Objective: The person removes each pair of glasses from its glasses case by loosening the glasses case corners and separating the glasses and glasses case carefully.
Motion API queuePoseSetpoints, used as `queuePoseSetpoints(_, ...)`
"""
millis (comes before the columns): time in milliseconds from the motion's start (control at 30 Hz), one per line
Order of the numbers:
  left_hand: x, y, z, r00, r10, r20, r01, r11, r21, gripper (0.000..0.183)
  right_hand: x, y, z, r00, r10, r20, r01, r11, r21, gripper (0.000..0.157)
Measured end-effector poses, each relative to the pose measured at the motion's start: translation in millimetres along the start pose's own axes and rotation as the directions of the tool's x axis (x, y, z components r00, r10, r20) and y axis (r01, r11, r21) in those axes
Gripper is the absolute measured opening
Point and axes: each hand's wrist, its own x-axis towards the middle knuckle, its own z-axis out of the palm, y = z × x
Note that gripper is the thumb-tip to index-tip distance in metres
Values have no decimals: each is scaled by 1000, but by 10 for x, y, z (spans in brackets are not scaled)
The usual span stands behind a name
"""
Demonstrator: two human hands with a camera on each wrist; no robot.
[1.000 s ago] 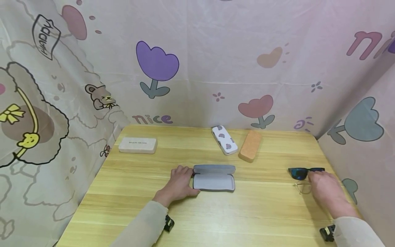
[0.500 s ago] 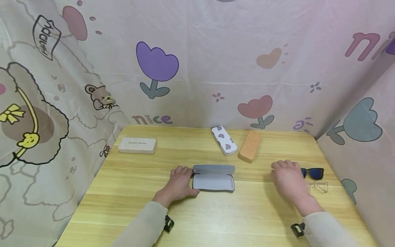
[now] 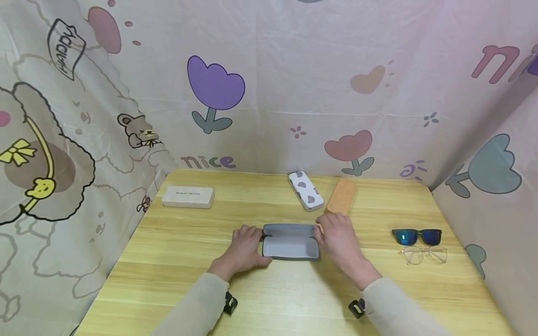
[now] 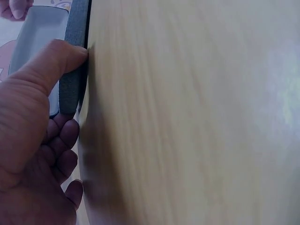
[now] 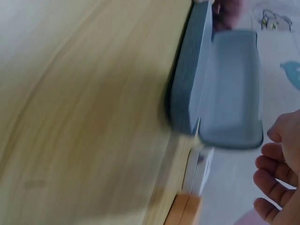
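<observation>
A grey-blue glasses case (image 3: 291, 248) stands with its lid up on the table, its pale inside bare. My left hand (image 3: 241, 249) holds the case's left end; in the left wrist view the thumb (image 4: 65, 56) presses on the front wall and the fingers curl at the end. At the case's right end is my right hand (image 3: 339, 242). The right wrist view shows its loosely bent fingers (image 5: 272, 176) beside the raised lid (image 5: 234, 89), a small gap between, holding nothing.
Dark sunglasses (image 3: 417, 236) and thin-rimmed glasses (image 3: 414, 255) lie at the right. Behind are a white patterned case (image 3: 306, 190) and an orange case (image 3: 342, 193), partly behind my right hand. A cream case (image 3: 187, 197) lies at the back left, before a printed curtain (image 3: 269, 84).
My right hand has moved left from the sunglasses and thin-rimmed glasses to the right end of the case, leaving both pairs on the table. The left hand has kept its hold.
</observation>
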Motion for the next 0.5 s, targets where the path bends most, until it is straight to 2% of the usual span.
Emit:
queuePoseSetpoints(200,16,-5,12,1000,-5,-6,5,1000,-3,81,71,-189,90,1000,-19,14,19,1000,-11,19)
queuePoseSetpoints(500,13,-3,10,1000,-2,-2,2,1000,4,82,95,-325,112,994,96,56,-95,995,-12,26)
